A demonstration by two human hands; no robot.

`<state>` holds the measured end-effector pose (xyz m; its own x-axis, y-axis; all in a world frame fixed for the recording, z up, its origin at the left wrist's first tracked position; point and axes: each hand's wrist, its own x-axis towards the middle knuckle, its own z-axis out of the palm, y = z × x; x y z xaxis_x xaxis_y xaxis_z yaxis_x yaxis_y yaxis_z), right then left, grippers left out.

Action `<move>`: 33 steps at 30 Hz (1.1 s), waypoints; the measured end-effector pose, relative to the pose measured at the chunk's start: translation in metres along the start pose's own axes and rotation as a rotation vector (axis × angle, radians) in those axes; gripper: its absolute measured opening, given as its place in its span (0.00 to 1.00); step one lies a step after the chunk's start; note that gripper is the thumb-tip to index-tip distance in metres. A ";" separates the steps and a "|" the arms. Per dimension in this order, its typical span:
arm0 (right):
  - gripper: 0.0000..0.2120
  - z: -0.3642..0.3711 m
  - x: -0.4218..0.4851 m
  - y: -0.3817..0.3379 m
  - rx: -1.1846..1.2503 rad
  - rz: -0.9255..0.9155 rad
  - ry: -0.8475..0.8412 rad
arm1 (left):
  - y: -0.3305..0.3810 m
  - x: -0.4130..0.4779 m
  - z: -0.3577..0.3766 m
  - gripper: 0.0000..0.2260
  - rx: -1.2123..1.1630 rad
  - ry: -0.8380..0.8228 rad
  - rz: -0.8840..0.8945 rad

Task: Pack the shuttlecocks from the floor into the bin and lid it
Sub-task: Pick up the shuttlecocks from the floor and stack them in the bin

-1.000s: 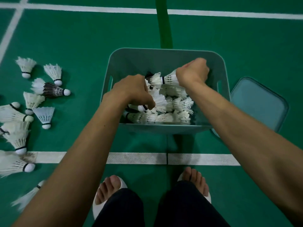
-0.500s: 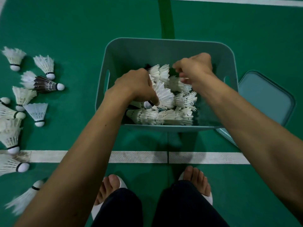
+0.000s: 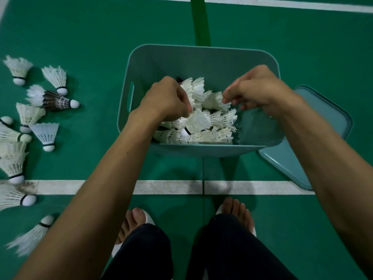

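The bin (image 3: 203, 59) stood on the floor just beyond the court line (image 3: 167, 187), with a heap of shuttlecocks (image 3: 203, 126) inside it and both hands over that heap. The lid (image 3: 323, 126) lay flat against the bin's right side. Well to the bin's left, loose shuttlecocks (image 3: 48, 136) lay scattered on the floor.

Right hand (image 3: 260, 90) now empty, shuttlecock (image 3: 198, 88) dropped

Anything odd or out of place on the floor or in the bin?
One dark-feathered shuttlecock lies among the white ones left of the bin. The court line is smudged at its left end. The lid lies partly under the bin's right side.
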<state>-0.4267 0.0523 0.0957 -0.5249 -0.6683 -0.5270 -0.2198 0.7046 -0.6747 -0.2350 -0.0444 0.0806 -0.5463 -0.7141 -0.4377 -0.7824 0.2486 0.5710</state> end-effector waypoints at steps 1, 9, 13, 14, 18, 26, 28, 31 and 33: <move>0.05 0.005 0.002 0.003 -0.018 0.015 -0.020 | -0.001 0.001 0.001 0.08 -0.006 0.019 -0.010; 0.19 0.055 0.007 -0.004 -0.467 -0.049 -0.178 | -0.003 0.013 0.007 0.10 0.066 0.006 -0.046; 0.13 0.068 0.011 -0.008 -0.458 0.014 -0.208 | -0.002 0.012 0.007 0.18 0.072 0.018 -0.043; 0.11 0.062 0.011 -0.008 -0.410 0.041 -0.205 | -0.002 0.011 0.005 0.17 0.069 0.025 -0.038; 0.06 0.019 0.015 -0.009 -0.249 0.088 -0.039 | -0.006 0.010 -0.003 0.12 0.054 0.010 -0.032; 0.05 0.009 0.051 -0.003 -0.103 0.046 0.363 | 0.002 0.009 0.001 0.10 0.031 -0.102 0.000; 0.03 0.019 0.053 -0.005 0.058 0.072 0.295 | 0.002 0.009 0.004 0.09 0.042 -0.130 0.021; 0.02 0.034 0.056 -0.008 0.180 0.120 0.191 | 0.001 0.010 0.005 0.10 0.063 -0.164 0.064; 0.03 0.042 0.059 -0.011 0.192 0.121 0.152 | 0.000 0.011 0.007 0.15 0.068 -0.179 0.102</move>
<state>-0.4207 -0.0052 0.0498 -0.6584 -0.5281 -0.5363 0.0045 0.7097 -0.7044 -0.2428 -0.0483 0.0709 -0.6631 -0.5568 -0.5003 -0.7357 0.3612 0.5730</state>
